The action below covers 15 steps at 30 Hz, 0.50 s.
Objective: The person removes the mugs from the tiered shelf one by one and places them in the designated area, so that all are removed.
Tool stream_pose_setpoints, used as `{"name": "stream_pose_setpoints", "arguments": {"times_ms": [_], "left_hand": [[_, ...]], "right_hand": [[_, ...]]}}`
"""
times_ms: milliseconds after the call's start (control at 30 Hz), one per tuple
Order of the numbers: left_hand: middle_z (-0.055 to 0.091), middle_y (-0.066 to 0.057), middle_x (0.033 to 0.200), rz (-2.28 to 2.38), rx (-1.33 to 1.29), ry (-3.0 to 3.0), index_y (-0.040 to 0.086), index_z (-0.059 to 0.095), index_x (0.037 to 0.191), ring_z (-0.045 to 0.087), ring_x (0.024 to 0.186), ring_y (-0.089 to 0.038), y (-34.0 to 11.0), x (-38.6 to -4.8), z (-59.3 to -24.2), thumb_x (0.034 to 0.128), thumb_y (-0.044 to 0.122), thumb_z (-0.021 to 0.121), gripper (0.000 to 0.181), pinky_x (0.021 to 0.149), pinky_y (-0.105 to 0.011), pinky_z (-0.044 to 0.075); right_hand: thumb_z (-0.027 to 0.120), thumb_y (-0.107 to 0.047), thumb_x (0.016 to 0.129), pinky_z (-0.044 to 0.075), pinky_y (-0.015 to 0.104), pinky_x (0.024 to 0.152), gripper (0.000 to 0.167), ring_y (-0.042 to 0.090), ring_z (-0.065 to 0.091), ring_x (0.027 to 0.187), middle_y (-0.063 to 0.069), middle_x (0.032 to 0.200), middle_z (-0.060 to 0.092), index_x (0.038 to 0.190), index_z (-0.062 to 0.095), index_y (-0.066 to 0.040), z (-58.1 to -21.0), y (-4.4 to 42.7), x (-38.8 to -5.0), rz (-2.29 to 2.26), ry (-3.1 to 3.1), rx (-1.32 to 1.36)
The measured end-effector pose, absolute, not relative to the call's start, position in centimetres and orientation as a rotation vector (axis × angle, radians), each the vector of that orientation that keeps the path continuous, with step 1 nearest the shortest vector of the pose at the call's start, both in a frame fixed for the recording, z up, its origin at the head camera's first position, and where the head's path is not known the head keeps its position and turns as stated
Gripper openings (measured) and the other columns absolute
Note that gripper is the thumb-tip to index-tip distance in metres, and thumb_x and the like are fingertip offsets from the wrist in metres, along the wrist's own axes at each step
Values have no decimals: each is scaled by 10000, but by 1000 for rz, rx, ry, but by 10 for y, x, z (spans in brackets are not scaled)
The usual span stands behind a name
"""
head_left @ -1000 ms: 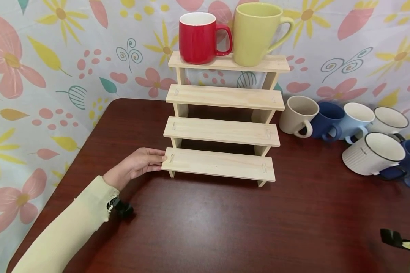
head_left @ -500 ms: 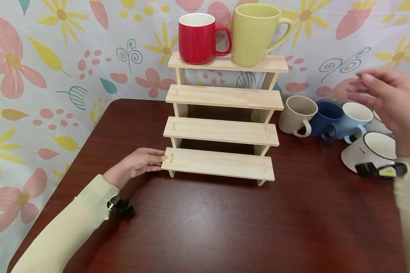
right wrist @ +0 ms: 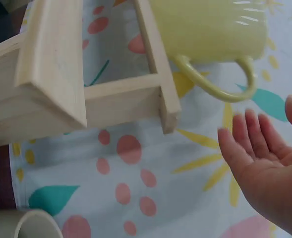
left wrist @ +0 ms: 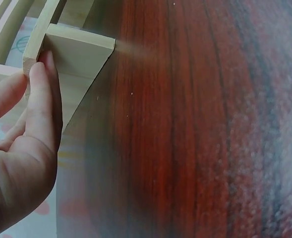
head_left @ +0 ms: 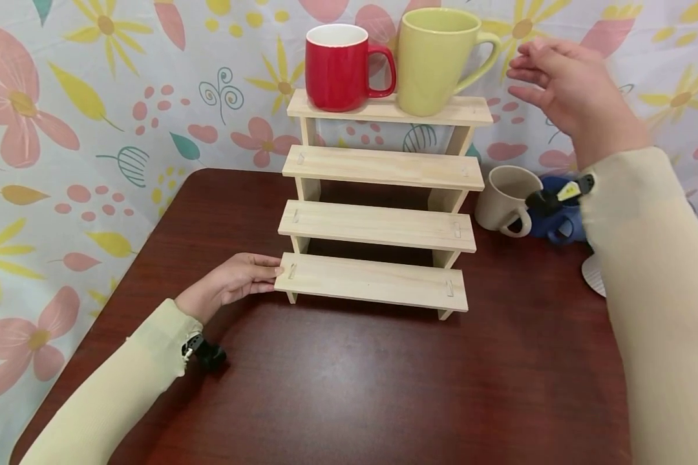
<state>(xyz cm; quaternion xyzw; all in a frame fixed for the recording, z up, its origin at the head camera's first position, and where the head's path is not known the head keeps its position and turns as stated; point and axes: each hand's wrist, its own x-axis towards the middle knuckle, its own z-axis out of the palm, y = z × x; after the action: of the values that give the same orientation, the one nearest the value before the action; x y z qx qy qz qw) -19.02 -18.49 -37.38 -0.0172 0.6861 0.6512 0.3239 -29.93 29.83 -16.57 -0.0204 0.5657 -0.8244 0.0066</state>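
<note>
A stepped wooden rack [head_left: 378, 226] with several tiers stands on the dark table. My left hand [head_left: 241, 279] pinches the left end of its lowest board, thumb on top and fingers beneath; the left wrist view shows this hand [left wrist: 31, 129] at the board's end. On the top tier sit a red mug [head_left: 337, 71] and, to its right, a yellow mug [head_left: 433, 64]. My right hand [head_left: 570, 87] is in the air just right of the yellow mug's handle, apart from it. In the right wrist view its fingers [right wrist: 257, 131] are loosely bent, holding nothing, near the yellow handle [right wrist: 215, 89].
Right of the rack stand a beige mug [head_left: 503, 197] and a blue mug [head_left: 538, 219]. My right sleeve [head_left: 645, 258] covers most of the other mugs there; part of a white ribbed mug [head_left: 593, 274] shows. A flowered cloth [head_left: 151, 84] hangs behind the table [head_left: 337, 381].
My right hand has come in from the right edge, passed over the mugs and risen to the yellow mug's handle. The left hand keeps its hold on the rack.
</note>
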Motion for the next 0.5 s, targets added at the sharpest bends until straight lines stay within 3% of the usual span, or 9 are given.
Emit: {"name": "stream_pose_setpoints", "arguments": {"times_ms": [167,500], "left_hand": [[718,98,844,1708,-34,1802,-197,308,1501,687,802,-7,-185,-190,-375,1025,7,522,560,754,-136,597],[718,102,839,1708,-38,1800,-204,303,1497,688,801,-10,-187,-191,-376,1025,-2,510,554,755,-134,595]], "right_hand": [[590,-255,1013,576,230,756,221,135,548,1089,16,1103,584,1141,640,-83,-159,287,-318,-2523,1855,73],[560,-239,1028,645,290,811,269,206,667,961,86,1043,641,1196,646,-48,-160,281,-338,-2454,1704,-75]]}}
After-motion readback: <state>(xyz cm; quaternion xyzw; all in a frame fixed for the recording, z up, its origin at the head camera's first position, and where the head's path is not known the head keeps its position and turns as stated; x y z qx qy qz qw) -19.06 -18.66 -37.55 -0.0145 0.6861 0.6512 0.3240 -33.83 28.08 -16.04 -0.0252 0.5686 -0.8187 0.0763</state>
